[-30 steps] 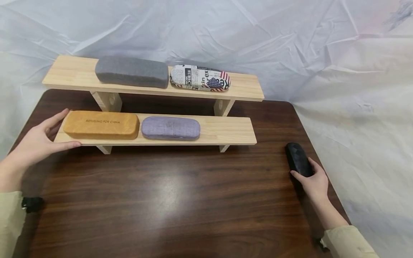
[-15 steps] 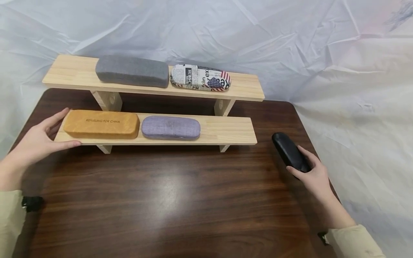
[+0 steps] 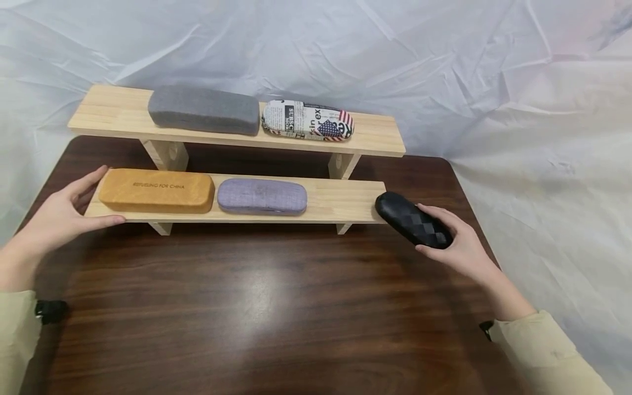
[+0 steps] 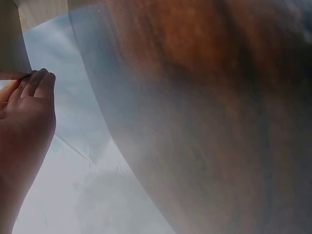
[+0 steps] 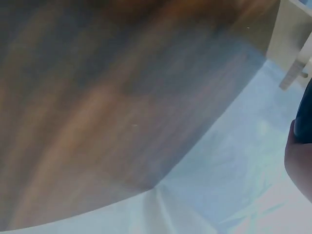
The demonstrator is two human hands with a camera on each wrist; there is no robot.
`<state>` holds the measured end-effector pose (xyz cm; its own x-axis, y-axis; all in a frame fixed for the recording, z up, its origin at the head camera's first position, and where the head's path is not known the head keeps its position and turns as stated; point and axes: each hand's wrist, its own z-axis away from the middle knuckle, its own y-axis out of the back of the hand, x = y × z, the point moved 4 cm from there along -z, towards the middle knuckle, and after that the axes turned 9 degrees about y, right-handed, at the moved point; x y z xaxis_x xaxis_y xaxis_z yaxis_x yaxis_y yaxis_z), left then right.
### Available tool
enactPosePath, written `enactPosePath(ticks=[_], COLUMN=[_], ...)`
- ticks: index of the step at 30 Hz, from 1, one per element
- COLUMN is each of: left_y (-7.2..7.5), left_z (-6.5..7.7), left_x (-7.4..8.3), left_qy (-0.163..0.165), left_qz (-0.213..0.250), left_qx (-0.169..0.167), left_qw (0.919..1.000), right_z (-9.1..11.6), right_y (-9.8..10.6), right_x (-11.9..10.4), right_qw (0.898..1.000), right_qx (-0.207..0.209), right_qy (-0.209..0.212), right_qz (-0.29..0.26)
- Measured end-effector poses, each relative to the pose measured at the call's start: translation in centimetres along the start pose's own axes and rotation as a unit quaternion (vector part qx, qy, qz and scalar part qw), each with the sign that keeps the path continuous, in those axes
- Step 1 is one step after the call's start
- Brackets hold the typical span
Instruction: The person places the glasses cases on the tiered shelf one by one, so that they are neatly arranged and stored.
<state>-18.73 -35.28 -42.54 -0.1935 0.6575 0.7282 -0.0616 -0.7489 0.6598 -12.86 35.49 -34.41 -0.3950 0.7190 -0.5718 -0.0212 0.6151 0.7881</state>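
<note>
At the lower wooden shelf's (image 3: 345,200) right end, the right hand (image 3: 461,249) grips a black woven-pattern oblong glasses case (image 3: 412,220), held off the bench. Left hand (image 3: 59,216), fingers relaxed, steadies the shelf's left end. Next, judging by the angle: level it and set it down.

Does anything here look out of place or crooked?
Only the black case: it sits slanted in the right hand off the lower shelf's right end, while the four other cases lie neatly along the shelves. Nothing looks damaged.

A dark brown wood-grain desk (image 3: 257,307) with a glossy sheen stands before a wrinkled white plastic sheet backdrop (image 3: 444,66).
</note>
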Motion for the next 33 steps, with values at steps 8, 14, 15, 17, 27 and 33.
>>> enactPosePath(ticks=[8,14,15,17,27,33], left_y=[-0.1,-0.2,-0.2,-0.2,0.1,0.2], left_z=[-0.2,-0.2,-0.2,-0.2,-0.3,-0.3], left_x=[0.1,0.1,0.2,0.2,-0.1,-0.3], left_qy=[-0.01,-0.017,-0.016,-0.016,-0.013,-0.015], left_qz=[0.001,-0.001,-0.002,-0.001,0.007,0.012], left_qx=[-0.004,-0.006,-0.006,-0.005,-0.002,-0.002], left_qw=[0.9999,0.9998,0.9999,0.9999,0.9999,0.9998], right_z=[-3.5,-5.8,-6.1,-6.9,-10.5,-11.8], right_y=[-1.1,-2.2,-2.5,-2.9,-4.2,-4.9], right_x=[-0.8,-1.0,-1.1,-1.2,-2.7,-3.7], right_qw=[0.997,0.994,0.994,0.992,0.98,0.974], right_qx=[-0.063,-0.095,-0.1,-0.11,-0.16,-0.18], right_qy=[0.035,0.049,0.05,0.057,0.121,0.136], right_qz=[0.016,-0.001,-0.008,-0.02,-0.012,0.005])
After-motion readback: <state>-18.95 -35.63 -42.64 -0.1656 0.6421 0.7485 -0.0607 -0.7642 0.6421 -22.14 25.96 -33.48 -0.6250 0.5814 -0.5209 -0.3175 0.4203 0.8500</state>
